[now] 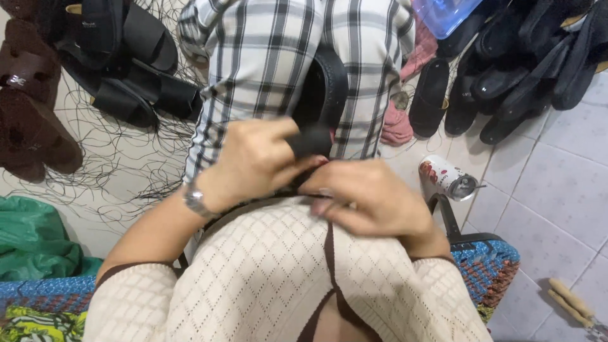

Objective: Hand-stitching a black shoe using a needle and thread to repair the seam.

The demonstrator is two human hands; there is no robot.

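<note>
A black sandal [326,88] rests toe-up on my lap, against a black-and-white checked cloth [266,57]. My left hand [253,161], with a metal watch at the wrist, grips the sandal's near end; its thumb wears a black cover. My right hand [367,196] is closed against the same near end, close to my cream knitted top, with its fingers curled in. What the right fingers pinch is hidden.
Black sandals [126,63] and brown ones [28,95] lie on the floor at left among loose black threads. More black sandals [519,69] pile up at right. A can [449,177] lies on the tiles, a green bag [31,237] at left, wooden handles [573,304] at bottom right.
</note>
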